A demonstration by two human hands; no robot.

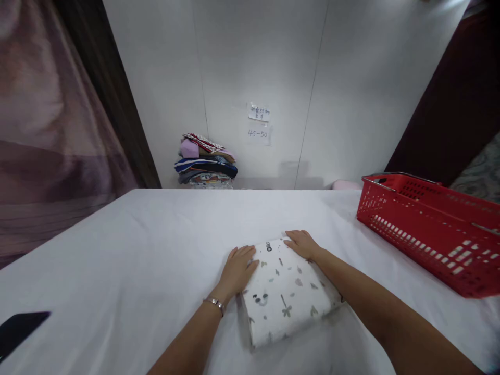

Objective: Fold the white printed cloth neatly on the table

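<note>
A folded white cloth (287, 291) with small printed leaves and figures lies on the white-covered table in front of me, turned slightly askew. My left hand (237, 271) rests on its left edge, fingers stretched out and a metal bracelet at the wrist. Over the far right corner lies my right hand (302, 245), flat with its fingers extended. Both palms touch the cloth from above, and neither hand grips it. My right forearm hides part of the cloth's right side.
A red plastic basket (414, 219) with metal handles stands on the right. Folded fabrics (207, 161) are stacked by the back wall, near two paper signs (259, 134). A dark flat object (21, 330) lies at the left edge of the table (117, 271). A curtain (50, 130) hangs on the left.
</note>
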